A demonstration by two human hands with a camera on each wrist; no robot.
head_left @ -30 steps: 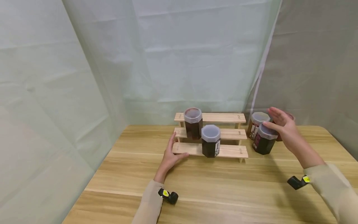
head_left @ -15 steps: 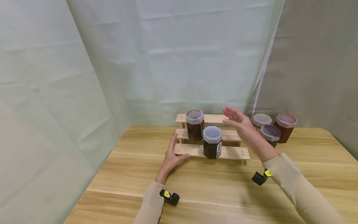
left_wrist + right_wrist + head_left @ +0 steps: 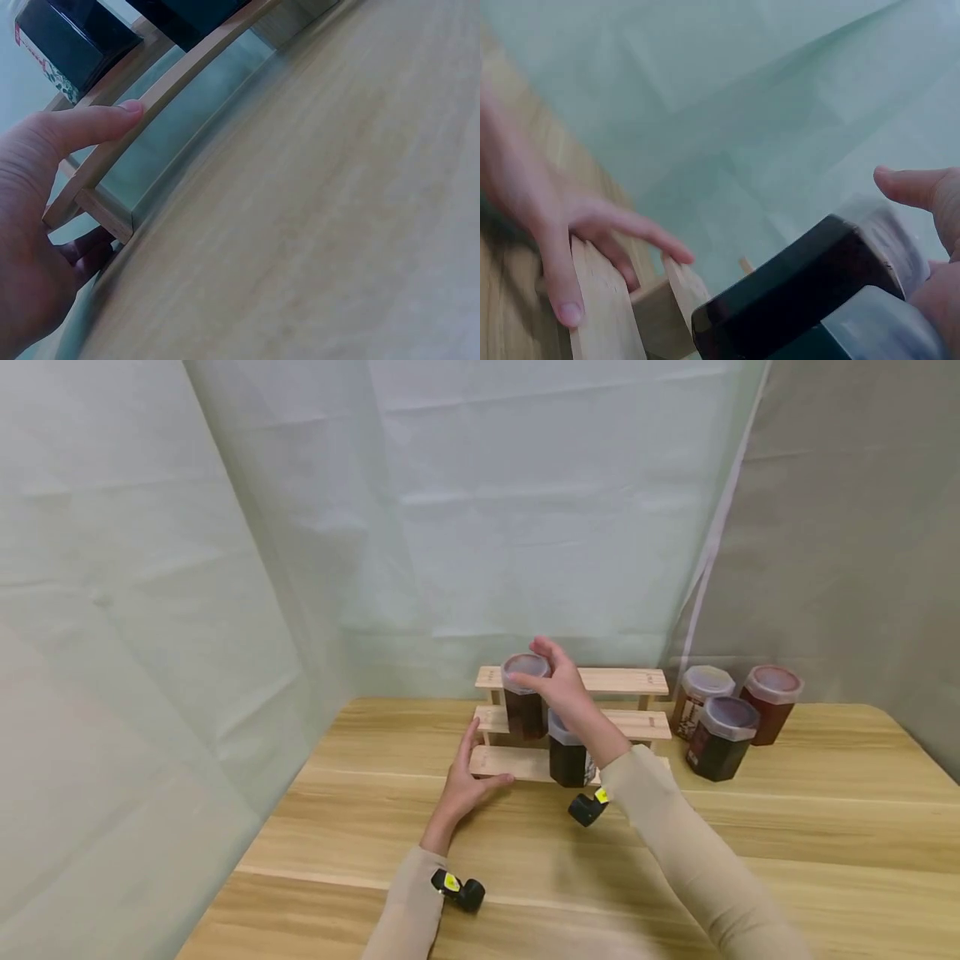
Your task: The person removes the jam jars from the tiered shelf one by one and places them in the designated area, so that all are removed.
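Observation:
A three-step wooden rack (image 3: 633,723) stands at the middle of the table. A dark jar with a clear lid (image 3: 522,714) stands on its middle step. My right hand (image 3: 542,667) curls over that jar's lid, thumb at the front; the right wrist view shows the jar (image 3: 802,292) against the palm. A second dark jar (image 3: 566,762) on the lowest step is partly hidden by my right wrist. My left hand (image 3: 471,762) rests against the rack's left end, thumb along the lowest plank (image 3: 176,86), fingers straight.
Three more lidded jars stand on the table right of the rack: a front dark one (image 3: 722,737), a labelled one (image 3: 699,692) and a reddish one (image 3: 771,703). Pale cloth walls close in behind and on both sides. The wooden table (image 3: 750,852) reaches toward me.
My right hand left the jars at the right, swept left across the rack and closed over the lid of the jar on the middle step. The left hand stayed put.

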